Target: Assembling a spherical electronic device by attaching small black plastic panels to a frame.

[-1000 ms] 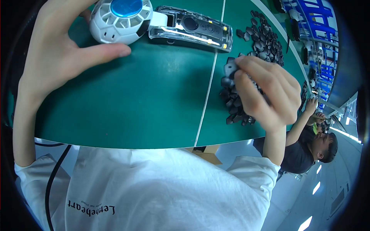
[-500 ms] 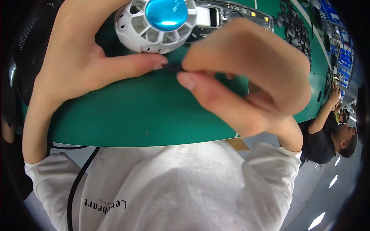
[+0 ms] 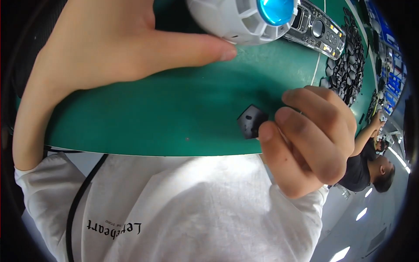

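At the top of the head view, my left hand [image 3: 118, 48] grips a white round housing [image 3: 218, 17] with slotted openings and a shiny blue centre. My thumb lies along its lower edge, while the other fingers run out of view. A transparent strip-shaped part [image 3: 321, 32], with electronics and yellow bits, adjoins the housing on the right. Closer to me, my right hand [image 3: 312, 135] pinches a small dark five-sided plate [image 3: 252, 121] between thumb and fingertips. Small holes show in the plate's face. It is held apart from the housing.
A heap of dark small plates [image 3: 347, 65] lies on the green tabletop [image 3: 166, 118] at the right. The table's near edge runs just in front of my white shirt. Beyond the heap, a person in a black top [image 3: 360, 170] sits at the far right.
My right hand has drawn back toward me and right with the dark plate, away from my left thumb. The housing and my left hand have shifted up and right in the view.
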Motion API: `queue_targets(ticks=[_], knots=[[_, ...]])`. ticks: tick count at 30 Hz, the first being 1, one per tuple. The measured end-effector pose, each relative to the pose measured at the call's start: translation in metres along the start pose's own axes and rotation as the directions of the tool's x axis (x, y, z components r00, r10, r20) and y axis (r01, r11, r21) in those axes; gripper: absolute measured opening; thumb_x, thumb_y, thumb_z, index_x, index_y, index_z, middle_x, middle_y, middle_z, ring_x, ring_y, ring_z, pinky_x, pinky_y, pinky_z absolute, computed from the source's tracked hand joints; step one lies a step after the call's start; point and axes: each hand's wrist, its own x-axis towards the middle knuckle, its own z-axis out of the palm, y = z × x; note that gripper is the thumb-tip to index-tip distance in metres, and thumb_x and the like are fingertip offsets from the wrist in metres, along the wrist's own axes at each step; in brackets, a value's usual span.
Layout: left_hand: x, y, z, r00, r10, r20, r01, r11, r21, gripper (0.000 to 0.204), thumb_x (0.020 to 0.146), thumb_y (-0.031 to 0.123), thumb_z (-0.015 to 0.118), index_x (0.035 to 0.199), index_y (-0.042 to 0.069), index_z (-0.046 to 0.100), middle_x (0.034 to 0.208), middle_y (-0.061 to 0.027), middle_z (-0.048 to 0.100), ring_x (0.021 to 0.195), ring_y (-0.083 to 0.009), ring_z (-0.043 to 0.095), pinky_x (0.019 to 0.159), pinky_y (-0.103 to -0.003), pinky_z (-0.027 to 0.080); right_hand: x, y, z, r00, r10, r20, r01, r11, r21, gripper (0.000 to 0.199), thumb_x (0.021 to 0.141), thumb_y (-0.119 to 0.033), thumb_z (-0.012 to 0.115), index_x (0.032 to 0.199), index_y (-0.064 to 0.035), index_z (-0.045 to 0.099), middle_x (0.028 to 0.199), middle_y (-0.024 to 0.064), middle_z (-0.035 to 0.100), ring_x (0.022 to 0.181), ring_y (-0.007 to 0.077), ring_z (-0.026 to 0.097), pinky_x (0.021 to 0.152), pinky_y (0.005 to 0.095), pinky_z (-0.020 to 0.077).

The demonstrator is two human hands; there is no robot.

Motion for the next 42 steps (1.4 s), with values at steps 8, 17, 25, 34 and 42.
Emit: queue_targets(ticks=[8, 17, 25, 34, 42], knots=[[-0.027, -0.012, -0.025, 0.939, -0.303, 0.164, 0.277, 0.947, 0.161, 0.045, 0.073, 0.010, 0.084, 0.112, -0.004, 0.067, 0.092, -0.0159, 0.072, 0.069, -0.0222, 0.067, 0.062, -0.032, 0.057, 0.016, -0.007, 0.017, 0.995, 0.010, 0.104, -0.031, 0.980, 0.198, 0.016, 0.083, 0.003, 0.065, 0.097, 0.0002, 0.058, 0.093, 0.0204, 0.064, 0.075, 0.0277, 0.066, 0.056, 0.0333, 0.0557], [-0.017, -0.023, 0.001, 0.990, 0.058, -0.130, -0.066, 0.996, -0.058, 0.035, 0.074, 0.017, 0.083, 0.100, -0.004, 0.070, 0.076, -0.0121, 0.071, 0.057, -0.0199, 0.065, 0.050, -0.027, 0.053, 0.029, 0.013, 0.010, 0.985, 0.116, 0.125, -0.139, 0.970, 0.197, 0.028, 0.073, 0.008, 0.072, 0.098, 0.0022, 0.061, 0.088, 0.0180, 0.067, 0.071, 0.0238, 0.063, 0.060, 0.0298, 0.0530], [-0.007, -0.019, -0.004, 0.999, -0.040, 0.028, 0.037, 0.994, 0.104, 0.033, 0.074, 0.019, 0.082, 0.094, -0.004, 0.070, 0.068, -0.0118, 0.069, 0.050, -0.0186, 0.062, 0.044, -0.027, 0.050, 0.032, 0.029, 0.028, 0.994, 0.105, 0.024, -0.107, 0.989, 0.102, 0.033, 0.066, 0.010, 0.078, 0.096, 0.0011, 0.065, 0.085, 0.0130, 0.067, 0.067, 0.0185, 0.058, 0.061, 0.0272, 0.0486], [0.002, -0.015, -0.011, 0.998, -0.028, 0.048, 0.022, 0.991, 0.129, 0.030, 0.074, 0.018, 0.080, 0.091, -0.005, 0.070, 0.062, -0.0111, 0.066, 0.044, -0.0170, 0.058, 0.038, -0.027, 0.046, 0.040, 0.028, 0.023, 0.932, 0.358, 0.060, -0.362, 0.929, 0.078, 0.034, 0.065, 0.005, 0.082, 0.095, -0.0015, 0.068, 0.088, 0.0057, 0.067, 0.070, 0.0130, 0.054, 0.063, 0.0226, 0.0435], [0.015, -0.002, -0.017, 0.997, -0.055, 0.053, 0.046, 0.984, 0.170, 0.035, 0.070, 0.014, 0.080, 0.098, -0.004, 0.070, 0.072, -0.0135, 0.070, 0.052, -0.0185, 0.061, 0.047, -0.028, 0.051, 0.039, 0.045, 0.014, 0.860, 0.509, 0.039, -0.501, 0.827, 0.254, 0.035, 0.065, 0.003, 0.082, 0.097, -0.0028, 0.068, 0.090, 0.0010, 0.065, 0.073, 0.0111, 0.053, 0.063, 0.0221, 0.0415]])
